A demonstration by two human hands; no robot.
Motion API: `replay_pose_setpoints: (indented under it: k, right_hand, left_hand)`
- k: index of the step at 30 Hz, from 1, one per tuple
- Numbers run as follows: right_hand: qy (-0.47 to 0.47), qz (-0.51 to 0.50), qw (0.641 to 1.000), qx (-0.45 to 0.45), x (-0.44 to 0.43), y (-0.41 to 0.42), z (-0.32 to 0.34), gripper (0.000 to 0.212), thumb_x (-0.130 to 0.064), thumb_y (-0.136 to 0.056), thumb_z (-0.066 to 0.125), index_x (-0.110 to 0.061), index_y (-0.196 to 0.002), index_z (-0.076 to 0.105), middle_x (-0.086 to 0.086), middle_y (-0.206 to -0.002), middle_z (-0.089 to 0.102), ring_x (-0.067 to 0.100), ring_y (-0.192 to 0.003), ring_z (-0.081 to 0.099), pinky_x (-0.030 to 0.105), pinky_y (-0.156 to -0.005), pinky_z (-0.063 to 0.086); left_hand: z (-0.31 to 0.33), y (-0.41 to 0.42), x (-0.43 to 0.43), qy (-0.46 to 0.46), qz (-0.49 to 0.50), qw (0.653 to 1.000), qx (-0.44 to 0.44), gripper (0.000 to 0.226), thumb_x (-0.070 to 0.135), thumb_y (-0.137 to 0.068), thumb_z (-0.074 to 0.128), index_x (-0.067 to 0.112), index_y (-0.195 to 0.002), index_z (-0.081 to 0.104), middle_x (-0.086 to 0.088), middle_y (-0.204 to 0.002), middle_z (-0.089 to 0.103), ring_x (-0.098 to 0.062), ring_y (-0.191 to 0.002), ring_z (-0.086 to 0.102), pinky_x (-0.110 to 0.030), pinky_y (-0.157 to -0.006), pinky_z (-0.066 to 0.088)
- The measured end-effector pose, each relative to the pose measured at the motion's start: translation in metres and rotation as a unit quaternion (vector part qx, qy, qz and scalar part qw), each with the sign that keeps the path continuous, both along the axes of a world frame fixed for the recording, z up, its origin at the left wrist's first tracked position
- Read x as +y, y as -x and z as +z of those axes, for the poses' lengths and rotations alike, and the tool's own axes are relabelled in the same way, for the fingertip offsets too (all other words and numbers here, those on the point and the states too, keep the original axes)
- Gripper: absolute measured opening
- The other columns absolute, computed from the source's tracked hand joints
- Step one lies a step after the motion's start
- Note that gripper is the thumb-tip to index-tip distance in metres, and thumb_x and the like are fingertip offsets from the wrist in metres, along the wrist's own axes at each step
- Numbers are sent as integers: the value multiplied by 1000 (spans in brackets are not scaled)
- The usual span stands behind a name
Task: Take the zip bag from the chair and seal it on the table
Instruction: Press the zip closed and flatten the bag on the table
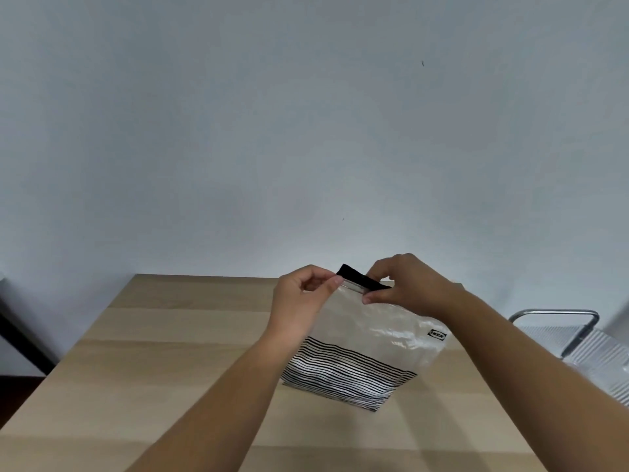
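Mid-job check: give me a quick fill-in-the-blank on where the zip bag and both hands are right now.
1. The zip bag has its striped bottom edge on the wooden ____.
2. The left hand and right hand both pinch the bag's ____ edge.
3. The bag's lower part is printed with black ____.
4. The metal-framed chair stands to the table's ____ side.

Missing words: table; top; stripes; right

A small black "IKEA" logo is printed on the clear zip bag [371, 338].
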State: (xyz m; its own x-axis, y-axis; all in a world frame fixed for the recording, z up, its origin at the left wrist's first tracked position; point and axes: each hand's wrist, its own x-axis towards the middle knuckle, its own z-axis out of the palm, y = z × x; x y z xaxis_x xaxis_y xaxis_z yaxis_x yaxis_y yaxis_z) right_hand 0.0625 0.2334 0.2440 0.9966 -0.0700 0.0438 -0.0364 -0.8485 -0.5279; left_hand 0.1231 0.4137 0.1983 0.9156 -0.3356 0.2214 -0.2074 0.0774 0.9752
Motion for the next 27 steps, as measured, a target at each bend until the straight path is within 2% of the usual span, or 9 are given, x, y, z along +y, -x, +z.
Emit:
replay_pose_setpoints:
  k: [2, 4, 6, 11, 16, 20, 23, 25, 27]
  right_hand:
    - [8, -20, 1000, 9, -10, 3, -7, 25, -36, -72, 79, -21, -91, 73, -7, -96, 69, 11, -91, 60, 24, -76, 46]
    - [20, -43, 999, 18, -22, 8, -16, 23, -37, -71, 79, -22, -88, 72, -10, -96, 68, 10, -91, 59, 16, -68, 42]
    - [22, -67, 997, 29, -35, 14, -26, 19, -35, -70, 81, -24, -82, 71, -9, -94, 68, 10, -91, 60, 15, -67, 41]
    - [57, -117, 990, 59, -62, 32, -41, 16, -44, -69, 77, -32, -77, 70, -15, -90, 70, 11, -89, 64, 39, -88, 48]
    - [34, -133, 990, 42, -71, 38, -44, 15, -34, -69, 81, -26, -77, 72, -11, -88, 72, 13, -92, 62, 38, -94, 44]
    - [34, -120, 991, 47, -65, 38, -32, 26, -47, -66, 78, -32, -86, 71, -12, -97, 69, 11, -100, 60, 41, -98, 44]
    - [12, -90, 996, 24, -46, 28, -12, 42, -68, -55, 69, -44, -89, 67, -19, -104, 65, 4, -106, 57, 43, -95, 47]
    - [-10, -47, 999, 0, -30, 17, -1, 36, -63, -58, 73, -44, -89, 68, -17, -102, 66, -2, -103, 56, 38, -94, 48]
    - [-24, -6, 1000, -19, -14, 7, 6, 26, -50, -65, 77, -38, -87, 70, -15, -97, 68, -5, -97, 56, 34, -92, 49]
  left_hand:
    - [-1, -6, 6, 8, 11, 1000, 12, 5, 19, -74, 75, 20, -71, 72, -1, -70, 62, -10, -70, 51, -19, -67, 43]
    - [-4, -13, 13, 9, 26, 999, 22, 5, 17, -75, 74, 18, -72, 72, -10, -75, 59, -14, -72, 50, -15, -66, 43]
    - [-9, -20, 18, 13, 40, 999, 31, 4, 15, -76, 73, 15, -73, 72, -11, -76, 57, -14, -71, 48, -9, -61, 41]
    - [-21, -39, 32, -4, 71, 996, 55, 8, 17, -77, 73, 21, -70, 71, 4, -64, 60, 1, -56, 49, -13, -60, 42]
    - [-31, -49, 38, -3, 77, 995, 63, 13, 18, -76, 74, 24, -65, 72, 18, -55, 63, 7, -52, 51, -6, -54, 42]
    - [-26, -45, 32, -1, 66, 996, 62, 11, 18, -77, 73, 23, -67, 71, 17, -56, 62, 5, -53, 50, -6, -54, 41]
    - [-16, -30, 17, -3, 30, 998, 54, 9, 17, -76, 74, 21, -68, 71, 2, -65, 59, -3, -60, 47, -7, -56, 40]
    - [-8, -17, 6, -8, 3, 999, 40, 8, 17, -75, 75, 20, -68, 71, -5, -69, 56, -9, -65, 46, -10, -57, 41]
    - [-2, -7, -3, -27, -17, 999, 16, 7, 21, -74, 75, 21, -68, 71, -2, -68, 57, -9, -65, 49, -15, -59, 43]
